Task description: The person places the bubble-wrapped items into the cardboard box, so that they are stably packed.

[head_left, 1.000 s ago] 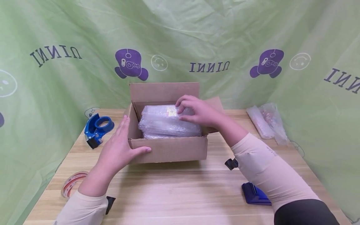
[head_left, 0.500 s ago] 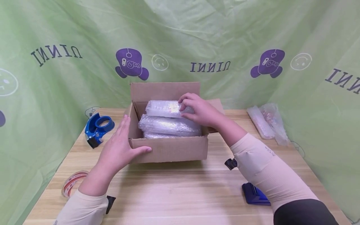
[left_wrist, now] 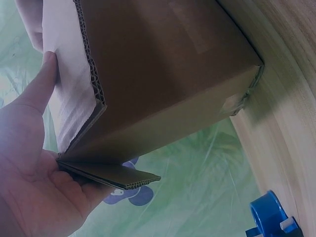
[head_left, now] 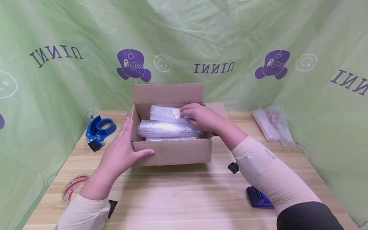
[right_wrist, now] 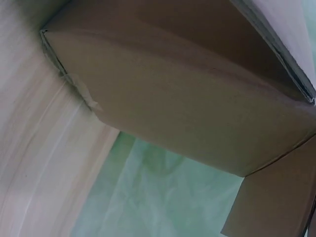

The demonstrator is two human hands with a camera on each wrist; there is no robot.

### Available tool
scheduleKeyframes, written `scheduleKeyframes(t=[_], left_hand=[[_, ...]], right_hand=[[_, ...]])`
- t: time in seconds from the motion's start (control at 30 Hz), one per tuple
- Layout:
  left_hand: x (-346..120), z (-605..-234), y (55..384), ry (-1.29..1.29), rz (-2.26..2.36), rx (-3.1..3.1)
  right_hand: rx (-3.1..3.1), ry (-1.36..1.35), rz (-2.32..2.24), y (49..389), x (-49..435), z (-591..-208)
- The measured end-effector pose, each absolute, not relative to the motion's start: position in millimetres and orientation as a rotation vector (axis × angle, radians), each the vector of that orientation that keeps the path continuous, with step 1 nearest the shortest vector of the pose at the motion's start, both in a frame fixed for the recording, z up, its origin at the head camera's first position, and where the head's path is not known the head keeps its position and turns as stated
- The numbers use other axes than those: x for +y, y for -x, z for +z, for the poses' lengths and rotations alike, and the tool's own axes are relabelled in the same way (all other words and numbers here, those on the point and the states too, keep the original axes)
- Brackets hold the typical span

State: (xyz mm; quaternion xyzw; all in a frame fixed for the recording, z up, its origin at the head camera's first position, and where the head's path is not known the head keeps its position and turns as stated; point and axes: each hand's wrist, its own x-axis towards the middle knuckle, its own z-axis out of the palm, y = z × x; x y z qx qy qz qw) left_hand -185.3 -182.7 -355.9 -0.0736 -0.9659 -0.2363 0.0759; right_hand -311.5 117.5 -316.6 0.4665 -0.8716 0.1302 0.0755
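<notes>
An open cardboard box (head_left: 172, 152) stands mid-table with several bubble-wrapped packages inside. One bubble-wrapped package (head_left: 164, 113) lies toward the back, and another bubble-wrapped package (head_left: 168, 128) is in front of it. My right hand (head_left: 202, 117) reaches over the box's right side, its bent fingers and thumb on the right end of the back package. At the box's front left corner rests my left hand (head_left: 120, 151), fingers straight along the left side and thumb on the front. In the left wrist view, the left hand (left_wrist: 44, 173) touches the box flaps (left_wrist: 74, 74).
A blue tape dispenser (head_left: 100, 131) sits at the left, with a roll of tape (head_left: 74, 187) nearer. Clear plastic-wrapped packages (head_left: 271, 126) lie at the back right. A dark blue object (head_left: 258, 198) is partly hidden by the right forearm. A green curtain (head_left: 184, 38) hangs behind.
My right hand shifted the back package rearward and then lowered it slightly into the box, exposing the front package. The left hand has stayed on the box corner.
</notes>
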Motion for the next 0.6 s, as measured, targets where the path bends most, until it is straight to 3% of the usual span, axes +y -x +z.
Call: scheduleKeyframes(t=[0.6], left_hand=[[-182.9, -356.5, 185.8, 0.201, -0.704, -2.907]], right_hand=[[-2.647, -1.387, 0.215, 309.3, 113.8, -322.3]])
